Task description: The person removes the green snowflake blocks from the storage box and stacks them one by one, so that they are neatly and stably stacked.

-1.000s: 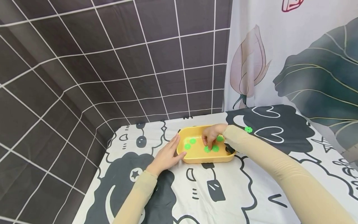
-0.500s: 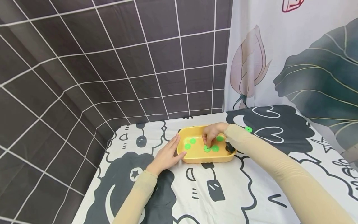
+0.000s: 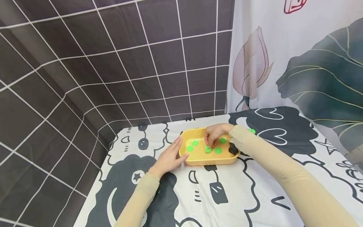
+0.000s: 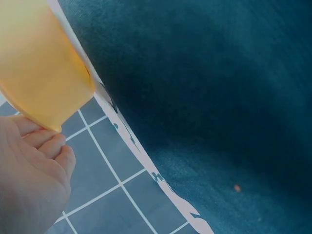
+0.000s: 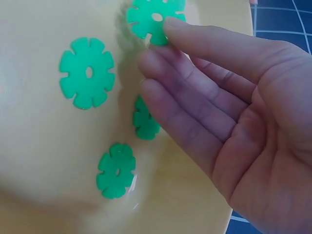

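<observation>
The right hand pinched a green disc inside the tray — the disc cut off by the right-wrist view's top edge. Other discs lay around the grip; beyond it, outside the tray, a stray disc was partly hidden by the sleeve. Right of the grip sat a black piece, hard to make out. Leftward, the left hand, fingers straight, touched the tray — patterned cloth beneath, gridded backdrop behind

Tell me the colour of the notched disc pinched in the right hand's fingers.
Green; the notched disc shows best in the right wrist view.
</observation>
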### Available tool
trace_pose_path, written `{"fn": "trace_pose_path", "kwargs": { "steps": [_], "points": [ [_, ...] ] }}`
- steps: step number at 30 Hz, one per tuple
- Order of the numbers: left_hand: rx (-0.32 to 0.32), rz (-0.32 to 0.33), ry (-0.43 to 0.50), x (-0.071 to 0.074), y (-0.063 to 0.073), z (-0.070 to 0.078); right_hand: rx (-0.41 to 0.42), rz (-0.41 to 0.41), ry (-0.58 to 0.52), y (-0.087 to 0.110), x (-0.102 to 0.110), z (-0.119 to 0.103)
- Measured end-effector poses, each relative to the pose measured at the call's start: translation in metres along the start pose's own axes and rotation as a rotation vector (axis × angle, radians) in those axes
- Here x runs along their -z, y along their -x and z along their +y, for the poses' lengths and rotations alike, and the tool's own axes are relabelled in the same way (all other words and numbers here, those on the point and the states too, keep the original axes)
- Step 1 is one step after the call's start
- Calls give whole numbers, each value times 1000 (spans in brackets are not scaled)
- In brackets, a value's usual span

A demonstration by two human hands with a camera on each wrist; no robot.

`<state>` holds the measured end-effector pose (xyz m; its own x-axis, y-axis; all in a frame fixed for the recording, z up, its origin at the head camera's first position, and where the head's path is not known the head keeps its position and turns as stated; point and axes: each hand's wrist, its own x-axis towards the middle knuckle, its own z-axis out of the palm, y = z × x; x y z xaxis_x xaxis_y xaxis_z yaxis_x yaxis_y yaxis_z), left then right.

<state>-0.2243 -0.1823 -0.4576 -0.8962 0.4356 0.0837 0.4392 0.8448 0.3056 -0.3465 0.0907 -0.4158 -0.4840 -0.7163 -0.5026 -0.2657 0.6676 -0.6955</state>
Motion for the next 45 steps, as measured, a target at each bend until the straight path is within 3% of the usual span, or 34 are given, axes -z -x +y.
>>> {"fn": "trace_pose_path", "kwargs": {
  "steps": [8, 19, 38, 45],
  "points": [
    [-3, 5, 4, -1, 0, 0, 75, 104, -26, 5, 8, 2],
    [-10, 6, 3, 0, 0, 0, 53, 245, -44, 27, 26, -1],
    [-8, 8, 15, 0, 0, 0, 52, 428, -87, 76, 58, 16],
    [-13, 8, 18, 0, 1, 1, 16, 504, -123, 93, 63, 33]
  ]
}}
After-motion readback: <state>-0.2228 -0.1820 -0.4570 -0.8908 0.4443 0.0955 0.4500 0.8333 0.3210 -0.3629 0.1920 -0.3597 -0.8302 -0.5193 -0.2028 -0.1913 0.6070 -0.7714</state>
